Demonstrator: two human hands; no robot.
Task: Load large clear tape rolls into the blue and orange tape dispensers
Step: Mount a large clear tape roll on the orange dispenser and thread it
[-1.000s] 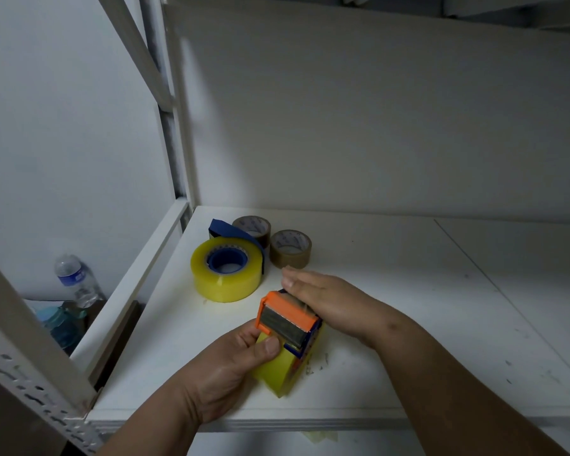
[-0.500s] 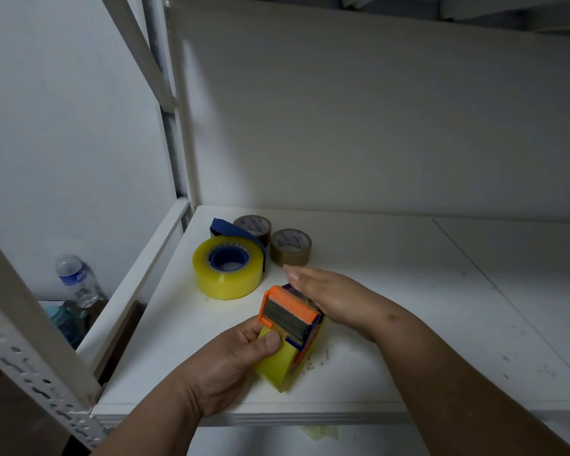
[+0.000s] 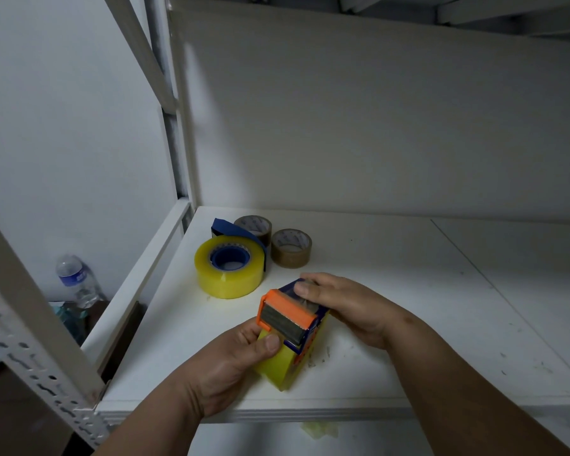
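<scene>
A blue and orange tape dispenser with a large clear yellowish tape roll inside stands on edge near the front of the white shelf. My left hand grips the roll's near side, thumb on its rim below the orange cutter. My right hand rests over the dispenser's far end with its fingers laid across the top. A second large clear roll lies flat further back on a blue dispenser whose hub fills its core.
Two small brown tape rolls stand behind the big roll. A perforated shelf upright crosses the lower left. A water bottle stands below at left. Tape scraps lie on the shelf beside the dispenser.
My right hand has slid slightly along the dispenser's top, and the dispenser has tipped a little more upright. The left hand keeps its grip.
</scene>
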